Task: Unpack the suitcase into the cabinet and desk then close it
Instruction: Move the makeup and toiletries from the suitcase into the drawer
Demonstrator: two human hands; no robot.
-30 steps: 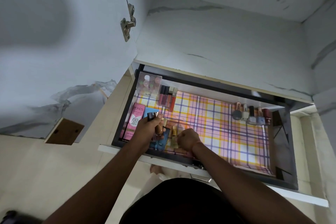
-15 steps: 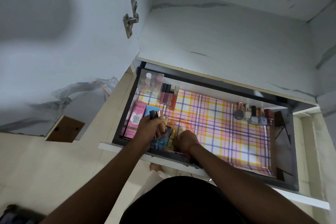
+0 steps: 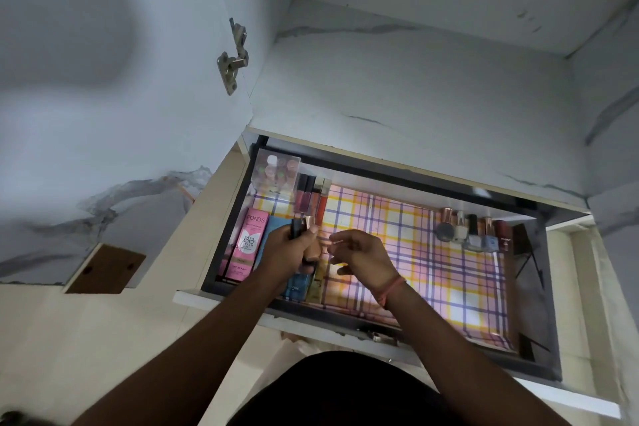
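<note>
the left hand (image 3: 287, 249) is hovering over the front left part of the open dark-framed cabinet drawer (image 3: 549, 287), its fingers clenched around a small bundle of slim cosmetic tubes with black and rose-gold caps (image 3: 301, 228), which are sticking up above the knuckles. the right hand (image 3: 359, 258) is hanging just beside it with nothing in it, fingers loosely curled and apart, a thin orange thread band (image 3: 390, 289) circling the wrist. a pink, yellow and purple checked liner sheet (image 3: 432, 252) is covering the drawer floor. a pink pond's bb cream carton (image 3: 247, 245) is lying flat along the left wall, and a blue box (image 3: 297, 287) and a gold box (image 3: 316, 284) are sitting under the hands near the front edge. a clear plastic case of small round pots (image 3: 276, 169) is occupying the back left corner, with a row of red and dark lip gloss tubes (image 3: 311, 197) next to it. a cluster of small nail polish bottles (image 3: 470, 228) is standing at the back right.
</note>
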